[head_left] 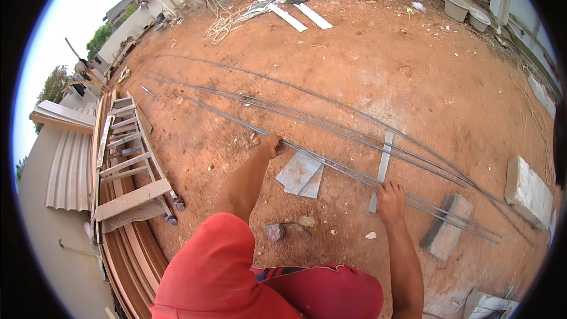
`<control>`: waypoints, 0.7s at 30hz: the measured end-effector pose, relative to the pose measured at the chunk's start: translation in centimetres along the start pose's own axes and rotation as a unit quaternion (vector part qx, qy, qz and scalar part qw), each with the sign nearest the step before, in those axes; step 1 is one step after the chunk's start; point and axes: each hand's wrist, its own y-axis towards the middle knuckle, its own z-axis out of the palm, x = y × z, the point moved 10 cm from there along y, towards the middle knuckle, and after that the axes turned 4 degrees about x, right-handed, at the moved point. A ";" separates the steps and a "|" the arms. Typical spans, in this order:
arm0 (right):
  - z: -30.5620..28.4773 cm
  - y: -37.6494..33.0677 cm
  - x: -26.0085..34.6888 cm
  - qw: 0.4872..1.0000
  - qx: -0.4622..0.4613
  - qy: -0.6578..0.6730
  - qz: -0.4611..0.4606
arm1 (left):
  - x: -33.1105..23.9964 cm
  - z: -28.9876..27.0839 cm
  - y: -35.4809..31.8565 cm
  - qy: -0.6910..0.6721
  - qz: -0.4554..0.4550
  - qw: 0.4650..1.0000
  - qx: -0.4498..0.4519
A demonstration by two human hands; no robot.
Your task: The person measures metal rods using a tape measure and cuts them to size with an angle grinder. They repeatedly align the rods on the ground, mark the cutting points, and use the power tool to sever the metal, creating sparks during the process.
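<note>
A pair of long, thin steel bars [236, 120] runs across the reddish dirt from the upper left to the lower right. My left hand [270, 146] is closed around them near their middle, its fingers partly hidden. Farther right, my right hand [390, 201] grips the same bars with its fingers curled over them. Under the bars by my right hand lies a flat grey strip [384, 162]. Their right part passes over a grey concrete block [447, 228]. Grey tile pieces [300, 174] lie between my hands, partly beneath the bars.
More steel bars [266, 77] lie just beyond. A stepladder [133, 142] rests on stacked planks [139, 248] at left. A white block [527, 192] sits at right. A small round object [274, 232] lies near my knees. White boards [287, 18] and basins [456, 9] are farther off.
</note>
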 end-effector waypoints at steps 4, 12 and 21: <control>0.1 0.0 0.1 1.000 -0.001 0.003 0.001 | 0.5 0.2 0.4 -0.022 0.001 0.999 0.038; -0.9 -0.7 0.2 1.000 -0.013 0.013 0.009 | 0.3 -0.5 -2.6 -0.018 0.014 0.999 0.045; -0.9 -3.4 -1.3 0.997 0.006 0.048 0.055 | -4.2 3.3 -12.5 0.580 0.294 0.750 -0.118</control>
